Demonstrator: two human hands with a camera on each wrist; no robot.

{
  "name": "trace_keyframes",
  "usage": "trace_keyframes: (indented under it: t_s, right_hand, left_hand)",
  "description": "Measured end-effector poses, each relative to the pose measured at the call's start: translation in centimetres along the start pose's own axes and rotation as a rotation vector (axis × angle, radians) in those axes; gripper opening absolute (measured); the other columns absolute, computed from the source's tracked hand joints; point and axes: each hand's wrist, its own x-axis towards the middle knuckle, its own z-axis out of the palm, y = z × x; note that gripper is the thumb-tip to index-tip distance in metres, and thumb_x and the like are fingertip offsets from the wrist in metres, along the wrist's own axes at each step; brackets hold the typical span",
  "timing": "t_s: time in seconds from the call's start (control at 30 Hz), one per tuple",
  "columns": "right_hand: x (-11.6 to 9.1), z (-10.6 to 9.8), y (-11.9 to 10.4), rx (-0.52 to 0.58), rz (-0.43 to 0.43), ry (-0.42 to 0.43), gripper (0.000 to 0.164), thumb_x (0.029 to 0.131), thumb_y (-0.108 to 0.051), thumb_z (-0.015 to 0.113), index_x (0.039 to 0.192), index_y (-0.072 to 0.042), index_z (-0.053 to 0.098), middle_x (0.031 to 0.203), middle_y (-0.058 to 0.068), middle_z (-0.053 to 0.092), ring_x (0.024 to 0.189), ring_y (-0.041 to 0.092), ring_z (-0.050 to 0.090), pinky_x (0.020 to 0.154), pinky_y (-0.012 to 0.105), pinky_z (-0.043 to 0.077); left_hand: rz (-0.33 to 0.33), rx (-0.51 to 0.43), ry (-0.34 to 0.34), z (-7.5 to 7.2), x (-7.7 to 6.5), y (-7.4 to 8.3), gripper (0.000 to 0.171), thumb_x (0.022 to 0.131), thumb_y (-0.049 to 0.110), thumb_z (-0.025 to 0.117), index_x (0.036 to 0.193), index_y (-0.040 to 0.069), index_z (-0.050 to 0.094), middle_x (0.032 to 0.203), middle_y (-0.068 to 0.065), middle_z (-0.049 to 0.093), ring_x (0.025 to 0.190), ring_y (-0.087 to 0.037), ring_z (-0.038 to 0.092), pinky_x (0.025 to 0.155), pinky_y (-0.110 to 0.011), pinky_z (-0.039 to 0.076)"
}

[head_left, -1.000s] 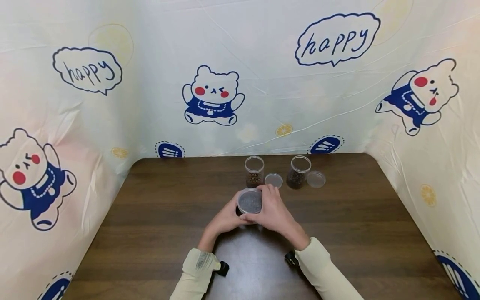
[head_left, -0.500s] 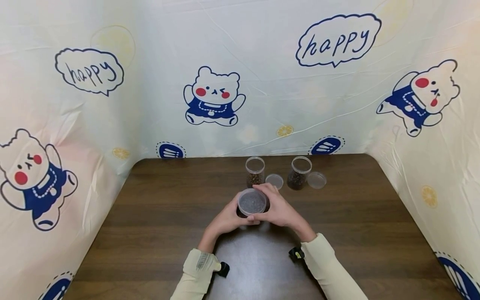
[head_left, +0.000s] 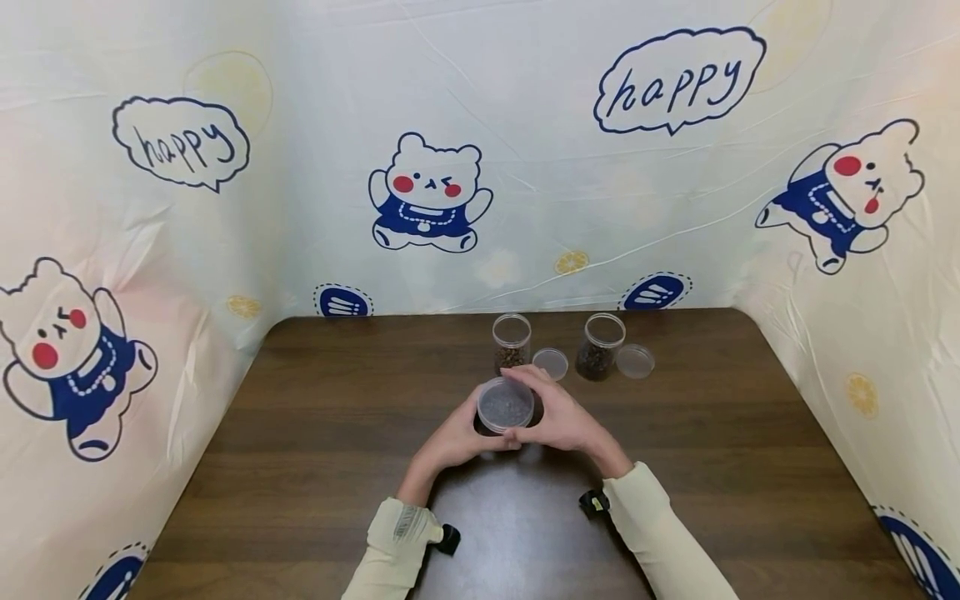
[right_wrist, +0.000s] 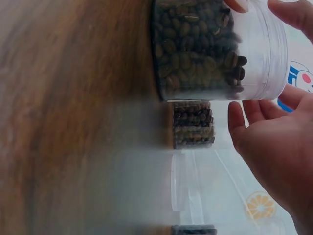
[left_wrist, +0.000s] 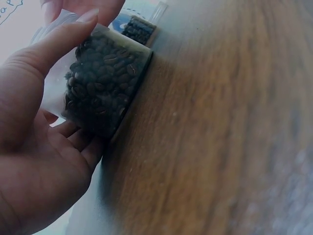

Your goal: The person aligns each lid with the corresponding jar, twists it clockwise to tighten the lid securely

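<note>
A clear plastic jar [right_wrist: 195, 54] of dark coffee beans stands upright on the table, its translucent lid [head_left: 506, 405] on top. My left hand [head_left: 454, 433] grips the jar body from the left; in the left wrist view the thumb lies across its near side and the fingers go round beneath. My right hand [head_left: 561, 417] reaches round the lid rim from the right, thumb at the front and fingertips at the back, with a gap between palm and jar. Beans [left_wrist: 105, 73] fill the lower part of the jar.
Behind stand two uncovered jars, one of brown beans [head_left: 512, 350] and one of darker beans [head_left: 596, 354]. A loose lid [head_left: 551, 363] lies between them, another lid [head_left: 635, 361] to the right. A printed cloth [head_left: 517, 167] hangs round the wooden table [head_left: 337, 433].
My right hand has turned about the lid, its palm and wrist swinging out to the right. The left hand keeps its grip on the jar, which stays nearly in place.
</note>
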Motion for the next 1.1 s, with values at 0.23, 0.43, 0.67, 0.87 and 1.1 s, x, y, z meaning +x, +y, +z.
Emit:
trace_keyframes:
  t_s: [0.23,0.43,0.67,0.87,1.1]
  right_hand:
    - [0.2,0.4,0.0,-0.057,0.026,0.045,0.086,0.077,-0.033,0.095,0.151,-0.017,0.054,0.145,0.005,0.058,0.131,0.025,0.053,0.108,0.050,0.048]
    - [0.3,1.6,-1.6,-0.180,0.140,0.130,0.090,0.073,-0.045,0.096,0.147,-0.011,0.057,0.131,0.008,0.055,0.119,0.024,0.049,0.099,0.047,0.051]
    - [0.4,2.4,-3.2,-0.288,0.244,0.173,0.096,0.073,-0.059,0.092,0.141,-0.004,0.053,0.127,0.016,0.054,0.114,0.033,0.047,0.099,0.050,0.045]
    - [0.1,1.3,-2.4,-0.138,0.142,0.070,0.099,0.079,-0.045,0.092,0.159,-0.015,0.043,0.152,0.012,0.044,0.134,0.033,0.042,0.109,0.059,0.041]
    - [0.2,0.8,-1.6,-0.115,0.027,0.020,0.075,0.086,-0.044,0.087,0.152,-0.027,0.057,0.151,0.000,0.050,0.132,0.025,0.044,0.107,0.054,0.043]
  left_hand:
    - [-0.005,0.020,0.015,-0.1,0.0,0.0,0.097,0.078,0.033,0.096,0.157,0.028,0.040,0.149,0.003,0.057,0.135,-0.019,0.057,0.115,-0.047,0.044]
    - [-0.010,-0.001,0.001,-0.1,0.0,-0.1,0.097,0.080,0.027,0.094,0.159,0.024,0.037,0.155,-0.003,0.053,0.141,-0.023,0.053,0.117,-0.050,0.043]
    - [0.018,0.012,0.005,-0.3,0.1,-0.1,0.095,0.082,0.016,0.091,0.160,0.020,0.037,0.155,-0.010,0.053,0.139,-0.028,0.053,0.116,-0.049,0.043]
    - [0.020,0.029,-0.002,-0.2,0.0,0.0,0.093,0.086,0.024,0.089,0.162,0.020,0.035,0.157,-0.009,0.051,0.142,-0.029,0.052,0.116,-0.052,0.043]
    - [-0.006,0.006,-0.014,-0.1,0.0,0.0,0.100,0.080,0.034,0.094,0.160,0.032,0.034,0.153,0.001,0.054,0.135,-0.021,0.057,0.114,-0.048,0.045]
